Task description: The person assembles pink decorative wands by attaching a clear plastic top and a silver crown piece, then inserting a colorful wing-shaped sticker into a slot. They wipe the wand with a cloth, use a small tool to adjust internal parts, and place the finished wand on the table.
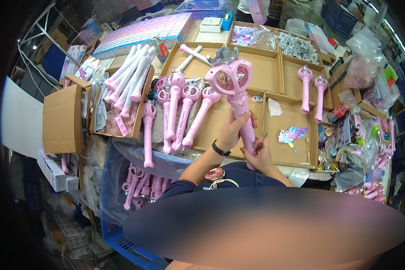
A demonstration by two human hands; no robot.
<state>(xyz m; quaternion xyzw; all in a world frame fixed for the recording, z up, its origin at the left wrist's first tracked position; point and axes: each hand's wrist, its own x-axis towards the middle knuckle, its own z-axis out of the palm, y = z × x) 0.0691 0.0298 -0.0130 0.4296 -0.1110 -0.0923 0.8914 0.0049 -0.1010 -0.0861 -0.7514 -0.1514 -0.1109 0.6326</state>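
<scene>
A pink toy wand (242, 108) with a ring-shaped head and a silver crown on top stands tilted in front of me. My left hand (233, 129), with a black band at the wrist, is wrapped round its upper handle. Lower down, my right hand (260, 158) is closed at the handle's bottom part. A thin dark stick-like thing (266, 135) pokes up from the right fingers; its kind is too small to make out. On the cardboard tray (274, 155) right of my hands lie a purple-and-blue winged piece (293, 134) and a white scrap (275, 107).
Several pink wands (175, 108) lean at the left, beside a box of white-and-pink wands (130, 74). Two more wands (305, 90) lie right. Silver parts (297, 47) fill a back tray. A blue crate (132, 249) with wands stands below left. Plastic bags (369, 49) crowd the right.
</scene>
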